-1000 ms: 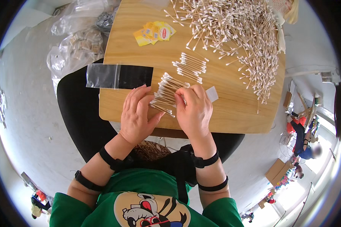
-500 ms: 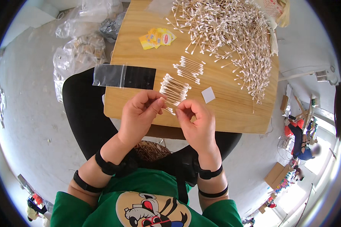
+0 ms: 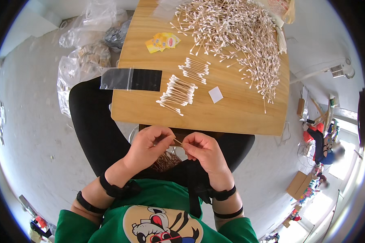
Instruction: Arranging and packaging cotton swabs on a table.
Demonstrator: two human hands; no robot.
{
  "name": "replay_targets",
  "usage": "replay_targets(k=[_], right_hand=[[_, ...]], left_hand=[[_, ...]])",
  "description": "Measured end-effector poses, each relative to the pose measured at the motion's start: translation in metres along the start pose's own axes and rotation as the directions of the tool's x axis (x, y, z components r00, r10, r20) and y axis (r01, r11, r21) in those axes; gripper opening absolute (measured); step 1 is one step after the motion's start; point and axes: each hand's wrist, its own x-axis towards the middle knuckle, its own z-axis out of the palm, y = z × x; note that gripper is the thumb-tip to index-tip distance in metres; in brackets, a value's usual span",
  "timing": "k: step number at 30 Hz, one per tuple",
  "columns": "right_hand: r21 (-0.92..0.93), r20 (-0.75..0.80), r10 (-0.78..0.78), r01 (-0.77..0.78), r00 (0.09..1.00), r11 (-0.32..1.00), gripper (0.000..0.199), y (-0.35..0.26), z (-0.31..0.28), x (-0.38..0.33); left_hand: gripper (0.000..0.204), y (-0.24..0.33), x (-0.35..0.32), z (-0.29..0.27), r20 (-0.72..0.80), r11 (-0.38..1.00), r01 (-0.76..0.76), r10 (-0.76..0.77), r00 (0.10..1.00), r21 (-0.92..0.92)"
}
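Note:
Just off the table's near edge, above my lap, a cotton swab (image 3: 177, 141) is stretched between my two hands. My left hand (image 3: 151, 145) pinches one end and my right hand (image 3: 203, 152) pinches the other; the fingers cover both tips. Beyond them on the table lies a row of cotton swabs (image 3: 178, 92) side by side, with a smaller row of cotton swabs (image 3: 194, 69) behind it. A white square card (image 3: 215, 94) rests to the right of the rows. Toward the back right spreads a large loose heap of cotton swabs (image 3: 235, 32).
The wooden table (image 3: 239, 117) has a black and clear zip bag (image 3: 144, 79) overhanging its left edge. Yellow packets (image 3: 163, 42) lie farther back. Clear plastic bags (image 3: 85, 60) stand on the floor at left. A cardboard box (image 3: 301, 184) and other people are off to the right.
Both hands have drawn back from the swab row, past the table edge toward my body, with the swab between them. The view has shifted slightly.

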Motion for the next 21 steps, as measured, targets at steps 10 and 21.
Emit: replay_targets(k=[10, 21], right_hand=[[-0.084, 0.006, -0.051, 0.051, 0.999, 0.995, 0.009, 0.003, 0.007, -0.011], [-0.407, -0.111, -0.231, 0.168, 0.967, 0.898, 0.007, 0.015, -0.020, 0.000]], left_hand=[[0.006, 0.007, -0.001, 0.001, 0.168, 0.945, -0.188, 0.146, 0.975, 0.269], [0.007, -0.007, 0.011, -0.010, 0.101, 0.962, -0.001, -0.028, 0.994, 0.274]])
